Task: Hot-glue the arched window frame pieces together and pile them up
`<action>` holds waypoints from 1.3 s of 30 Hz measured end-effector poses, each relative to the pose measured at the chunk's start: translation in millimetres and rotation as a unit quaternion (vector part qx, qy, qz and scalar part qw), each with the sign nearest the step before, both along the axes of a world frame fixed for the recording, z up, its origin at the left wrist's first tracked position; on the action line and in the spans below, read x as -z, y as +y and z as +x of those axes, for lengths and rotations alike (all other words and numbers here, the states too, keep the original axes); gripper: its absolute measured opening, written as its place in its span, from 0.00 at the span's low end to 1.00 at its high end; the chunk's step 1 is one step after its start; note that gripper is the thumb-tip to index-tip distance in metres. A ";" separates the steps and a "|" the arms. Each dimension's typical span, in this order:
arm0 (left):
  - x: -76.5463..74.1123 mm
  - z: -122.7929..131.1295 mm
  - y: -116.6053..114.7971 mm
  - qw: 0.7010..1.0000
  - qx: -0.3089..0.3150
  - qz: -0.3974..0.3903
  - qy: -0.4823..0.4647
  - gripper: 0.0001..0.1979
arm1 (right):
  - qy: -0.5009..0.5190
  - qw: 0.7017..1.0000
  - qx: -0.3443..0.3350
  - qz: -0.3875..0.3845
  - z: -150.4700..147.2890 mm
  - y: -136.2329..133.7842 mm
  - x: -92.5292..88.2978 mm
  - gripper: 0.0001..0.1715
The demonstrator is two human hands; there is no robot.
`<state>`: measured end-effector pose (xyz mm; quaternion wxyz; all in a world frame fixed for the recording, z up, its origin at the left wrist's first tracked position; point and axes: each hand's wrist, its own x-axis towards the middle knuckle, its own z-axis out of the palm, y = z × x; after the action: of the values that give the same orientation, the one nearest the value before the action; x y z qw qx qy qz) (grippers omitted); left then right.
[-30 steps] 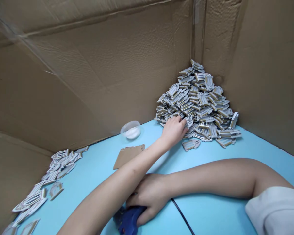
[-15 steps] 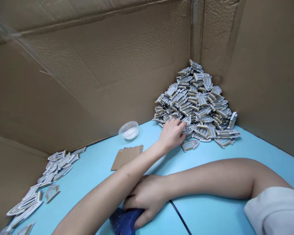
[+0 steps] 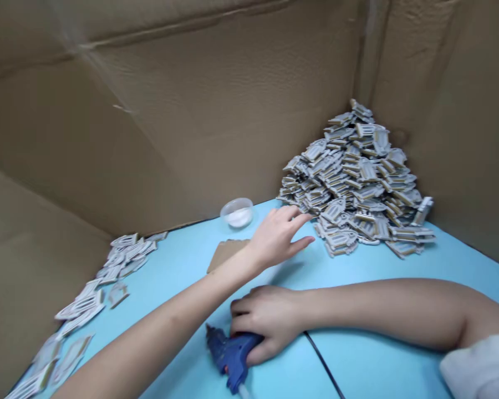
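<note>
My left hand (image 3: 276, 235) is over the blue tabletop, just left of a tall heap of small arched white-and-grey pieces (image 3: 357, 177). Its fingers are spread, with nothing held between them. Below it, my right hand (image 3: 270, 321) has its fingers wrapped round a blue glue gun (image 3: 230, 349). The gun lies low over the table, its dark nozzle pointing to the upper left, and a whitish glue stick comes out of its near end. The pieces nearest my left hand lie loose at the heap's front edge.
A clear plastic bowl (image 3: 237, 213) with something white in it stands at the back. A flat cardboard piece (image 3: 227, 253) lies partly behind my left forearm. More arched pieces (image 3: 125, 257) line the left edge. Cardboard walls (image 3: 216, 122) enclose the table; a black cable (image 3: 324, 363) crosses the front.
My left hand has drawn back from the heap and its fingers have spread. A loose piece in front of the heap now lies against it. The view has shifted left, showing more of the glue gun.
</note>
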<state>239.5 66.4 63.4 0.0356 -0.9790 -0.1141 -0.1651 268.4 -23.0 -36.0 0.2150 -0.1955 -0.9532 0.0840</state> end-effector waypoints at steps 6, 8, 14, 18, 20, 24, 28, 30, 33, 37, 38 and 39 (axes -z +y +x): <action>-5.8 -172.1 -3.8 0.960 -0.176 -0.104 -0.190 0.14 | 0.010 0.995 0.022 -0.092 5.6 -8.7 -10.8 0.30; 11.0 -231.2 -16.0 0.926 -0.270 -0.141 -0.224 0.11 | 0.007 0.989 0.031 -0.141 8.2 -11.7 -17.3 0.29; 53.7 -355.4 -23.8 0.873 -0.392 -0.124 -0.264 0.12 | -0.011 0.994 0.052 -0.097 13.3 -10.2 -17.2 0.28; 56.3 -399.4 1.3 0.859 -0.432 -0.122 -0.248 0.10 | 0.042 0.986 0.160 -0.001 15.9 9.1 -7.4 0.26; 58.2 -411.1 11.9 0.853 -0.453 -0.121 -0.228 0.11 | 0.034 0.979 0.202 0.008 18.7 20.4 -4.7 0.23; 68.8 -418.3 19.6 0.839 -0.498 -0.118 -0.184 0.16 | 0.009 0.976 0.217 -0.004 26.9 36.3 -2.6 0.22; 77.4 -421.2 18.5 0.833 -0.518 -0.118 -0.154 0.19 | 0.023 0.975 0.221 -0.024 29.3 44.0 -7.1 0.22; 78.0 -422.2 17.8 0.837 -0.513 -0.121 -0.145 0.19 | 0.039 0.970 0.236 -0.033 21.3 47.6 -15.4 0.19; 74.4 -419.6 17.6 0.855 -0.483 -0.126 -0.138 0.15 | 0.051 0.972 0.227 -0.028 -8.7 54.9 -34.6 0.16; 67.3 -414.4 20.0 0.868 -0.456 -0.106 -0.165 0.16 | -0.038 0.989 0.139 -0.019 -79.4 74.1 -55.4 0.17; 66.5 -414.9 21.3 0.863 -0.462 -0.096 -0.180 0.17 | -0.079 0.990 0.116 -0.004 -100.4 82.0 -57.0 0.18; 66.2 -416.5 22.7 0.855 -0.472 -0.087 -0.194 0.17 | -0.092 0.991 0.101 0.003 -121.8 91.6 -56.9 0.19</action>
<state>-177.0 89.1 -2.8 0.0013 -0.7546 -0.5810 -0.3048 146.6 68.6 20.9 0.1340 -0.2972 -0.9445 0.0408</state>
